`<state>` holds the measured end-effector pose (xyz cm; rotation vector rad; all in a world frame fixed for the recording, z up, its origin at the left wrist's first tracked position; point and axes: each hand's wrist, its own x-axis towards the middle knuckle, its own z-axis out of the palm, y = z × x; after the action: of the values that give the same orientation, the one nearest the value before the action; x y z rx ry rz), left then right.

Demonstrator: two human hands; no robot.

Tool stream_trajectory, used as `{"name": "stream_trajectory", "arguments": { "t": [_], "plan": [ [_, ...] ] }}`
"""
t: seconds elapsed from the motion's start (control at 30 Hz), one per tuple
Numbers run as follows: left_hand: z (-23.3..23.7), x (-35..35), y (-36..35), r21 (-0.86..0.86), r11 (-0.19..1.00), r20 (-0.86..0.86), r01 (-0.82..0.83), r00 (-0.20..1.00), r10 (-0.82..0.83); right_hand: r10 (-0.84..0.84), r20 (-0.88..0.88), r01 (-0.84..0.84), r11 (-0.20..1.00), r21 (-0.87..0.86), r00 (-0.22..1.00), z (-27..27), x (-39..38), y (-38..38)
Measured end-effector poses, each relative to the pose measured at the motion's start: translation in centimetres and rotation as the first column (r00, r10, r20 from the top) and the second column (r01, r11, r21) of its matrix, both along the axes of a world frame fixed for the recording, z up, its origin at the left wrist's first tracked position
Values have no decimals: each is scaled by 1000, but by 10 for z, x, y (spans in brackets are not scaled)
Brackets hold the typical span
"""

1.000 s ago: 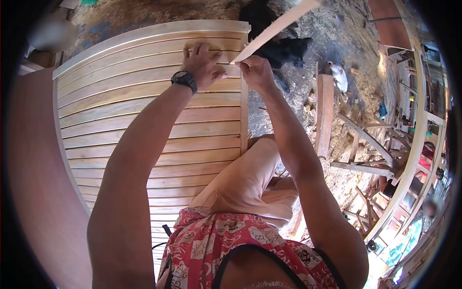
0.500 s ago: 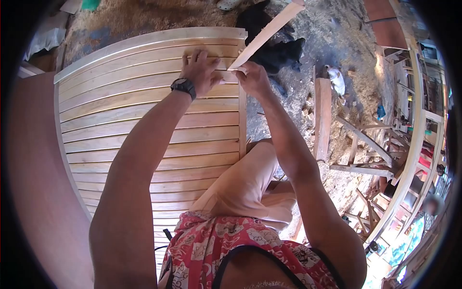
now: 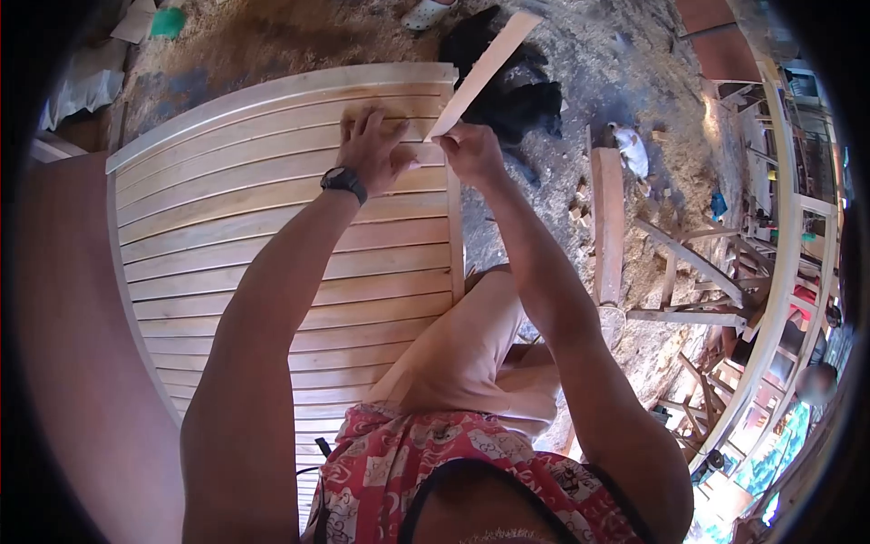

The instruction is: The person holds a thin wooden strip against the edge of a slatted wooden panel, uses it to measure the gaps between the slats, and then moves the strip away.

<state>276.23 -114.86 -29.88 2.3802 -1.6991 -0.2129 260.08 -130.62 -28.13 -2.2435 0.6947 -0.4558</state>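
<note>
Sawdust-covered ground (image 3: 634, 63) holds a slatted wooden panel (image 3: 263, 227), a thick plank (image 3: 607, 227), black cloth (image 3: 521, 98) and wood scraps (image 3: 578, 207).

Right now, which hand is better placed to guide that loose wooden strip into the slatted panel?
Probably the right hand: it grips the strip at its lower end. The left hand lies on the slatted panel.

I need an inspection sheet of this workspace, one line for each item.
Surface: slatted wooden panel, slats in even rows.
Job's things: loose slat, angled up from the panel's right edge.
Clutter: dark bundle and offcuts on the dusty ground.
Hands: left hand rests on the panel; right hand grips the slat's lower end.
Cables: thin dark cord at the waist, kind unclear.
Surroundings: wooden frames at right.
</note>
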Motion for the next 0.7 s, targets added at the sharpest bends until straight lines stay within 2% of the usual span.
{"name": "stream_trajectory", "arguments": {
  "t": [0.17,0.2,0.27,0.3,0.37,0.5,0.63,0.7],
  "plan": [
    [-26,-4,1,-236,969,-92,-71,994,50,-18,-14,17,998,-53,1000,2,-1,3],
    [-24,-6,0,-235,969,-92,-71,994,51,-22,-26,20,998,-64,999,2,-1,3],
    [-20,-9,0,-256,962,-204,-90,978,38,-25,-44,23,998,-59,999,3,0,4],
    [-24,-9,2,-256,962,-198,-90,979,39,-30,-64,26,998,-56,998,3,1,4],
    [-35,-13,7,-406,914,-138,-20,990,-40,-20,-46,16,996,-82,999,3,3,2],
    [-22,-22,12,-387,920,-170,-64,986,-3,7,5,-6,995,-99,1000,-3,1,1],
    [-19,-23,13,-308,950,-97,-51,995,22,-4,-31,3,999,-51,1000,3,1,-1],
    [-14,-26,15,-290,956,-76,-43,997,21,-8,29,8,1000,-15,1000,11,1,-2]
  ]
}}
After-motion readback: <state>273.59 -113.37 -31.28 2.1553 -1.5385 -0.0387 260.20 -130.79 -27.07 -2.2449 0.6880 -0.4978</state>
